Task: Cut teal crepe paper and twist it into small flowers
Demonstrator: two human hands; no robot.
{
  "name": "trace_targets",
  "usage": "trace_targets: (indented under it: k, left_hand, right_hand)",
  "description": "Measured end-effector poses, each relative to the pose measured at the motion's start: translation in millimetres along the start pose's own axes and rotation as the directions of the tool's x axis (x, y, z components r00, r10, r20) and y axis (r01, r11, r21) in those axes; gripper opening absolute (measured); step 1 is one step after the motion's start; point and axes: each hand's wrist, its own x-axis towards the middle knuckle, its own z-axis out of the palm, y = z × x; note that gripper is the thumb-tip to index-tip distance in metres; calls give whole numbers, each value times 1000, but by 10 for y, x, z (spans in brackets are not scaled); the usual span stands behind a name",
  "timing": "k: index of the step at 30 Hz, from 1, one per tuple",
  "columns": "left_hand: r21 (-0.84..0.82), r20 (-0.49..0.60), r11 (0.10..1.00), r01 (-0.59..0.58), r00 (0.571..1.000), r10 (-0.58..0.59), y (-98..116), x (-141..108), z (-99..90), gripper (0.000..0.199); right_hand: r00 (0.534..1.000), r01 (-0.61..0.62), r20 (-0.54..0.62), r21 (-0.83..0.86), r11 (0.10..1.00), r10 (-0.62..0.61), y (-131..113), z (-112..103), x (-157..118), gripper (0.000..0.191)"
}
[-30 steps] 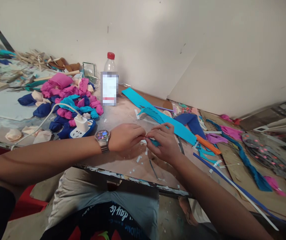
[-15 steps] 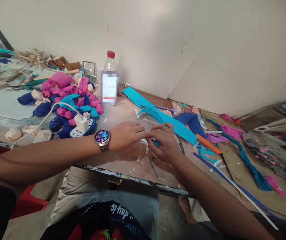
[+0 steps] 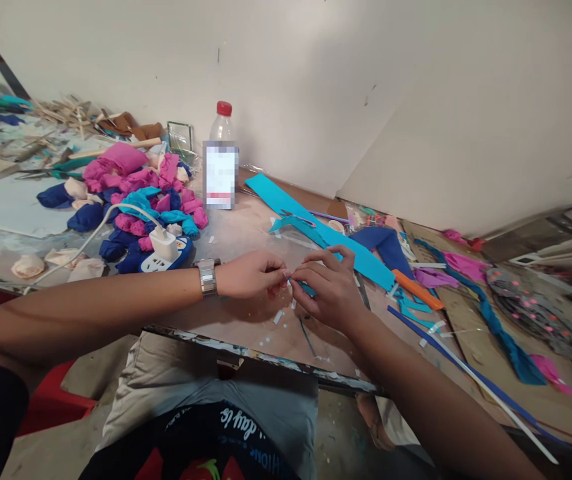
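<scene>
My right hand (image 3: 333,290) is closed, its fingers curled round a small turquoise piece of soft material (image 3: 308,288) that is mostly hidden by them. Thumb and forefinger of my left hand (image 3: 253,275) are pinched together at the left end of that piece; what lies between them is too small to make out. Both hands meet low over the table (image 3: 246,327), fingertips nearly touching. Just behind them lies a long turquoise strip (image 3: 361,257), with a crumpled turquoise scrap (image 3: 299,225) on it. A small white strip (image 3: 279,317) is below the hands.
On the left are a heap of pink, blue and turquoise bundles (image 3: 131,180) and a power strip (image 3: 169,260) with a white plug. A red-capped bottle (image 3: 225,123) stands near the wall. An orange-handled cutter (image 3: 419,290) and a white stick (image 3: 496,387) lie right.
My left hand has rolled, so the watch face has turned out of sight and its thumb shows. The fingertips have shifted slightly left, and more of the small turquoise piece's end shows.
</scene>
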Motion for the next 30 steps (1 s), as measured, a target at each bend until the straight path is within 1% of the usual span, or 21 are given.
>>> trace_targets:
  k: [2, 4, 5, 7, 8, 10, 11, 13, 16, 19, 23, 27, 30]
  left_hand:
    - [-30, 16, 999, 13, 1000, -13, -16, 5, 4, 40]
    - [3, 1, 1000, 6, 1000, -6, -13, -5, 14, 36]
    - [57, -26, 998, -6, 1000, 8, -6, -13, 20, 34]
    - [233, -102, 972, -45, 992, 70, 7, -29, 36, 29]
    - [336, -130, 939, -72, 984, 122, 9, -34, 45, 27]
    - [511, -137, 848, -139, 961, 239, -2, -36, 57, 25]
    - [568, -121, 804, -174, 949, 291, -15, -34, 61, 25]
    - [630, -89, 741, -233, 926, 367, -50, -26, 61, 25]
    - [665, -70, 690, -286, 896, 439, -92, -18, 51, 24]
    - [682, -76, 676, -278, 893, 444, -87, -19, 41, 24]
    - [696, -93, 675, -244, 902, 421, -42, -31, 27, 26]
    - [668, -122, 699, -255, 889, 442, -31, -44, 7, 25]
    - [641, -175, 729, -242, 878, 445, -36, -55, -5, 22]
  right_hand:
    - [1000, -5, 8, 13, 1000, 4, -2, -1, -2, 11]
    - [1000, -19, 12, 46, 999, 18, 6, 10, -11, 10]
    - [999, -30, 16, 64, 997, 29, 12, 19, -16, 10]
    - [998, -58, 31, 102, 993, 56, 28, 40, -28, 11]
    - [996, -76, 43, 118, 990, 72, 35, 51, -33, 12]
    - [993, -110, 68, 150, 983, 101, 46, 70, -42, 12]
    - [991, -124, 75, 163, 979, 113, 49, 77, -46, 12]
    - [988, -142, 80, 184, 973, 129, 51, 82, -50, 12]
    - [987, -155, 74, 196, 968, 143, 50, 72, -52, 12]
    - [984, -174, 75, 190, 966, 163, 50, 57, -55, 13]
    - [980, -197, 63, 181, 963, 189, 52, 52, -55, 14]
    - [983, -183, 53, 191, 964, 176, 45, 47, -47, 14]
    - [988, -154, 30, 199, 968, 151, 38, 31, -40, 13]
